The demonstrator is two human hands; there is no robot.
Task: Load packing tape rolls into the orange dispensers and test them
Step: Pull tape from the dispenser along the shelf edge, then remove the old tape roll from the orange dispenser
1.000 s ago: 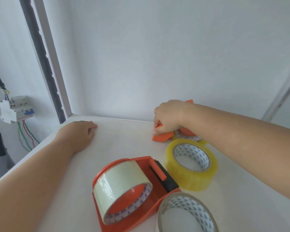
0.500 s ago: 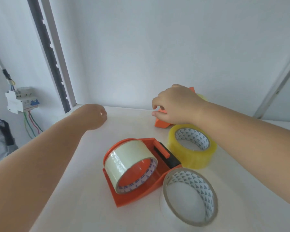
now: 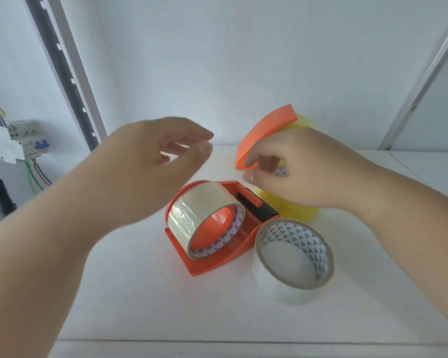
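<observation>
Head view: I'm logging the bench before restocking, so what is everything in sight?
loaded dispenser: 1, orange, holding a clear roll, table centre.
lifted dispenser: 1, orange, holding a yellow roll, raised at the back.
white roll: 1, loose, flat, right of the loaded dispenser.
yellow roll: 1, loose, behind the white roll, partly hidden.
table: 1, white.
breaker box: 1, white, coloured wires, left wall.
slotted rail: 1, dark, upper left.
left hand: open, empty, raised, blurred.
right hand: gripping the lifted dispenser.

Bare table (image 3: 130, 293) front-left, loaded dispenser (image 3: 212, 228) and white roll (image 3: 292, 262) crowding centre-right
</observation>
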